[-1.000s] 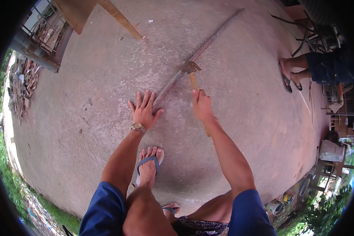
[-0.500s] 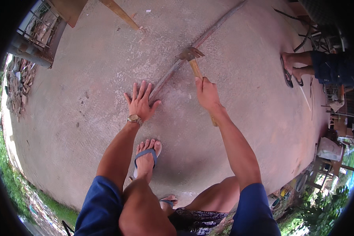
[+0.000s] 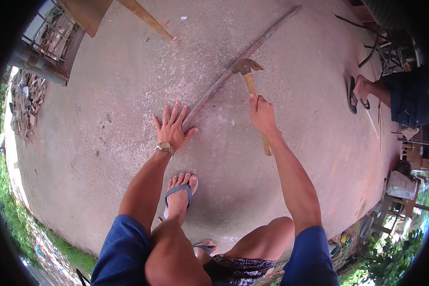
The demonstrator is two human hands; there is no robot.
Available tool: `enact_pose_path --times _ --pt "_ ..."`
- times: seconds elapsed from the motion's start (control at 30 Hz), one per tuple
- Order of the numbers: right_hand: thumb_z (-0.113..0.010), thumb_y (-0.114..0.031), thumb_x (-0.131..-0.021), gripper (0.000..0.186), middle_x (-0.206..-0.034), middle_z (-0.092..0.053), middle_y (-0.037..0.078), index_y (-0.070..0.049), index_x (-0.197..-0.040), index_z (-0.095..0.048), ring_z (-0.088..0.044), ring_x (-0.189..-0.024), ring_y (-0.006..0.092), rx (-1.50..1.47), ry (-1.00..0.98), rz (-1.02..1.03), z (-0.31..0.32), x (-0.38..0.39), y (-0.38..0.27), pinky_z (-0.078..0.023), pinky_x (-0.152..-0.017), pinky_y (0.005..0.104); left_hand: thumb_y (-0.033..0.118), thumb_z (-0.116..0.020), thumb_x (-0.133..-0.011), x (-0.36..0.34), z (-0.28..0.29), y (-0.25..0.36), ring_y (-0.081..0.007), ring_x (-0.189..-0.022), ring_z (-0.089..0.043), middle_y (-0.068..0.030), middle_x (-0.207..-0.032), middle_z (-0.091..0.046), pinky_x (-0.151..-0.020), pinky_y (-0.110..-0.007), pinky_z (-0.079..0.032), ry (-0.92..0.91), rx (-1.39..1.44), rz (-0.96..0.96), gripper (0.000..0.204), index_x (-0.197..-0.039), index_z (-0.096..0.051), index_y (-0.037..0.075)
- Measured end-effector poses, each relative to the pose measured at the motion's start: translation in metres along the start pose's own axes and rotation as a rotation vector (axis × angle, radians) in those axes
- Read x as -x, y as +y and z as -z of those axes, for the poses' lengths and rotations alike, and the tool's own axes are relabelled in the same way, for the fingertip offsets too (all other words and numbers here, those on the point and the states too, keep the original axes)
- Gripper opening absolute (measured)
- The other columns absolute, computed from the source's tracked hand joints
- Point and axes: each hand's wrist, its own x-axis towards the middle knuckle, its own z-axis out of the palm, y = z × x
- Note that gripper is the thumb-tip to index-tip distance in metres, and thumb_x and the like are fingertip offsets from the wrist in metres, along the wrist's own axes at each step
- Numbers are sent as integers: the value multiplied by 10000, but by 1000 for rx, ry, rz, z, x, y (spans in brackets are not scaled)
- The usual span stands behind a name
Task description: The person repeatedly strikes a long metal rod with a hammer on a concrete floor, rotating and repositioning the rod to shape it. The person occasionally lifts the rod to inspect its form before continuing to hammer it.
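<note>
A long, thin grey-brown bar (image 3: 260, 41) lies slantwise on the concrete floor, from my left hand up toward the far right. My left hand (image 3: 171, 130) is spread flat with its fingers apart over the bar's near end; the palm hides that end. My right hand (image 3: 262, 114) is closed round the wooden handle of a claw hammer (image 3: 250, 85). The hammer's rusty brown head is beside the middle of the bar, overlapping its right edge in the view; whether they touch I cannot tell.
Another person's leg and sandalled foot (image 3: 357, 93) are at the right, near dark metal frames (image 3: 379, 45). A wooden leg (image 3: 145, 18) stands at the far left. Scrap wood pieces (image 3: 27, 102) are heaped at the left edge. My sandalled foot (image 3: 180, 193) is behind my left hand.
The hammer and my right hand have moved a little to the right, away from the bar's middle line. My left hand stays on the bar's end. The other person's legs have shifted.
</note>
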Motion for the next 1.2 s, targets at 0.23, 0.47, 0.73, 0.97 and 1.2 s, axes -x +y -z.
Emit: enact_pose_path --times 0.23,0.47,0.73,0.97,1.2 --pt "-421 -454 -1135 521 -690 -616 82 8 -960 -585 -612 -633 151 -626 512 221 88 -32 -44 -483 -586 301 765 -579 -902 8 -3 -2 -380 -1618 -121 8 -1768 -169 -1224 -770 -63 -80 -18 2 923 -1665 -296 330" --pt "-483 -439 -1107 503 -780 -701 275 29 -981 -617 -705 -766 481 87 -84 58 -1 -21 -26 -543 -655 516 776 -564 -906 7 -4 2 -383 -1620 -104 -2 -1771 -158 -1230 -753 -68 -62 -35 -15 941 -1671 -291 302" --pt "-506 -424 -1107 461 -683 -632 181 12 -982 -585 -641 -571 274 -417 328 212 68 -24 -54 -511 -561 374 803 -618 -846 4 1 -9 -416 -1606 -122 5 -1772 -146 -1254 -714 -61 -132 -15 -24 990 -1669 -270 378" --pt "-550 -419 -1087 454 -627 -610 172 28 -1007 -568 -630 -538 325 -465 393 471 11 33 -57 -502 -526 398 803 -635 -832 6 1 -9 -404 -1604 -131 13 -1773 -135 -1258 -706 -63 -98 -17 -33 1003 -1668 -273 382" --pt "-525 -368 -1102 414 -692 -645 235 15 -972 -611 -719 -674 389 -298 129 109 35 9 -69 -523 -608 465 818 -648 -807 1 7 -7 -385 -1606 -151 24 -1773 -136 -1260 -711 -43 -132 -51 -36 1036 -1668 -264 390"
